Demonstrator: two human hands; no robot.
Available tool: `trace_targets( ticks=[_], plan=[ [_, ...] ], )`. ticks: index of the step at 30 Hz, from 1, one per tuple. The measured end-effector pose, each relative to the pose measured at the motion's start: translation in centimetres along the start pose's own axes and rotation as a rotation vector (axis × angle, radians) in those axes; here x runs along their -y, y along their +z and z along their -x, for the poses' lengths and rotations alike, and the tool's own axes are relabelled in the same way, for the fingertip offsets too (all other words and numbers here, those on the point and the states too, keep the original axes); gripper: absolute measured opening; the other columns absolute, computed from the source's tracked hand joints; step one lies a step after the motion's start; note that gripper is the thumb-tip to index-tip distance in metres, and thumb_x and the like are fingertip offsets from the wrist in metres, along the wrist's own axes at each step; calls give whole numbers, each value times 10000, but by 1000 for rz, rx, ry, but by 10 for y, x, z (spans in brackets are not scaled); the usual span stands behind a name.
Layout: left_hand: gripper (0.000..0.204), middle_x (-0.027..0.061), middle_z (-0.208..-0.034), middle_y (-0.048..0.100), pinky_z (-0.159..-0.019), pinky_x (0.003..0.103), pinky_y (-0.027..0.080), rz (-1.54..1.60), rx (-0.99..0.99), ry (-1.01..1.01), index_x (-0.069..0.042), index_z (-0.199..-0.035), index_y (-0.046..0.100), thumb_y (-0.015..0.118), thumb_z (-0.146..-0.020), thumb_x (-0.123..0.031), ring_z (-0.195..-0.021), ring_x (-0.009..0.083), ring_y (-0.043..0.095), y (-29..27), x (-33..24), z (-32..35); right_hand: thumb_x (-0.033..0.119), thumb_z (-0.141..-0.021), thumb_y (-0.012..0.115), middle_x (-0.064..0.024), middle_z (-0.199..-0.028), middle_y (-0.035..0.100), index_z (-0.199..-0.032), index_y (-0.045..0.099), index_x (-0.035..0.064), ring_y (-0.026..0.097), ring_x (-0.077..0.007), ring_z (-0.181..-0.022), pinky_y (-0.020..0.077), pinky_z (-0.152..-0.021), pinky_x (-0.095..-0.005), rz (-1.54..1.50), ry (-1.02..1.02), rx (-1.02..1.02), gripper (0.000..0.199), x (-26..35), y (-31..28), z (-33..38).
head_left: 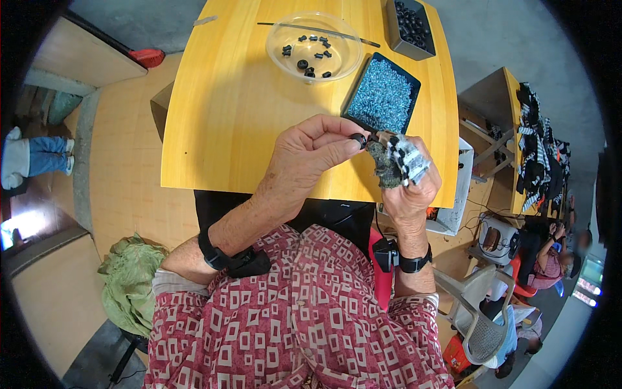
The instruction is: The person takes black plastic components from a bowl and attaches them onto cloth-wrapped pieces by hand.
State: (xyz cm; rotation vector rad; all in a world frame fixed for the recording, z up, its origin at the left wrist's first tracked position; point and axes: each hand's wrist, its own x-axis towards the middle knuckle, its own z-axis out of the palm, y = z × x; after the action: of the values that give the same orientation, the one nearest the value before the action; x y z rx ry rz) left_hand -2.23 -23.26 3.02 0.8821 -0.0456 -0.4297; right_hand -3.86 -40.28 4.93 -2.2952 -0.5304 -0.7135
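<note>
My left hand (304, 149) reaches over the table's near part and pinches a small round black part (357, 139) between thumb and forefinger. Just right of it, my right hand (414, 185) is closed, its fingertips close to the same part. Grey and black-and-white patterned cloth (402, 159) covers the fingers of the right hand. A small dark piece shows at its fingertips, too hidden to name. Beyond the hands stands a black tray (347, 104) full of small clear-blue pieces (382, 94). A clear round bowl (275, 61) holds several small black parts (302, 64).
A thin dark rod (317, 29) lies across the bowl. At the table's (227, 97) far right corner is a grey bin (413, 50) of black parts. A white box (459, 188) stands below the right edge. Farther right are a chair (483, 324) and other people.
</note>
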Motion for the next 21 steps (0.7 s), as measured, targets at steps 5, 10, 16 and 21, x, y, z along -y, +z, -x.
trace_targets(
  ticks=[5, 10, 16, 21],
  plan=[
    [187, 86, -1010, 641, -820, 233, 490, -2, -1, -37, -48, -1035, 583, 599, -852, -85, -944, 140, 611, 1, -3, 1, -58, -637, 673, -147, -821, 625, -838, 619, -15, 625, -265, -740, 507, -640, -325, 11, 77, -36, 212, -3, -2, 2],
    [193, 87, -1007, 638, -824, 241, 497, 93, -8, -129, -42, -1037, 585, 602, -849, -86, -941, 156, 619, 0, -1, 2, -13, -710, 700, -66, -858, 641, -916, 648, 6, 627, -148, -818, 499, -702, -252, -352, 354, -24, 213, 9, -15, 1],
    [224, 68, -976, 630, -827, 236, 484, 127, 20, -114, -20, -1030, 598, 642, -813, -55, -908, 143, 609, 1, 3, 1, 0, -698, 725, -34, -825, 620, -881, 649, 18, 594, -102, -744, 479, -652, -212, -358, 367, 24, 198, 7, -16, 1],
    [230, 66, -964, 629, -830, 244, 467, 145, 31, -94, -3, -1022, 606, 655, -802, -54, -889, 134, 597, 0, 6, 0, -6, -686, 729, -25, -806, 609, -853, 646, 18, 576, -92, -716, 465, -621, -209, -354, 339, 19, 188, 12, -14, -4]
  ],
)
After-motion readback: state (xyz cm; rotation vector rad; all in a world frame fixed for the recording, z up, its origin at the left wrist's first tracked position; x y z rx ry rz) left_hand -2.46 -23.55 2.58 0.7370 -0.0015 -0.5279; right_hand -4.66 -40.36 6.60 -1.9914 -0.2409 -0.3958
